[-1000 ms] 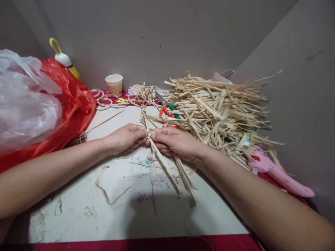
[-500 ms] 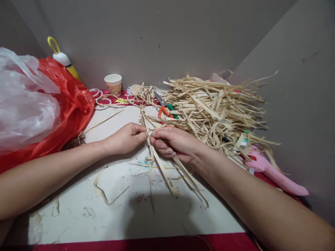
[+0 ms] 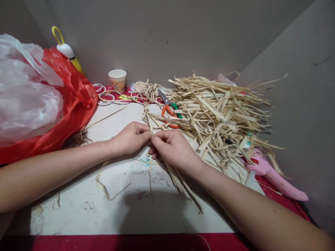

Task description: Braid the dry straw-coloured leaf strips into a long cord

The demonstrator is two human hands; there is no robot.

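A braided straw cord (image 3: 146,112) runs down from the far edge of the white board to my fingers. My left hand (image 3: 132,137) pinches it between thumb and forefinger. Right beside it, fingertips nearly touching, my right hand (image 3: 174,144) is closed on the straw with its back turned up. Long loose strips (image 3: 187,190) trail from under the right hand toward me. The exact spot where the strips cross is hidden by my fingers. Orange-and-green scissors (image 3: 170,116) lie just beyond my right hand, partly under straw.
A big heap of dry straw strips (image 3: 217,104) lies at the back right, near a pink glue gun (image 3: 277,176). Red and clear plastic bags (image 3: 78,101) bulge at the left. A paper cup (image 3: 117,81) and yellow bottle (image 3: 66,52) stand by the grey wall.
My right hand has rolled over so its back faces up and its fingers sit lower around the straw. One wide strip has moved under that hand. The camera view has shifted slightly.
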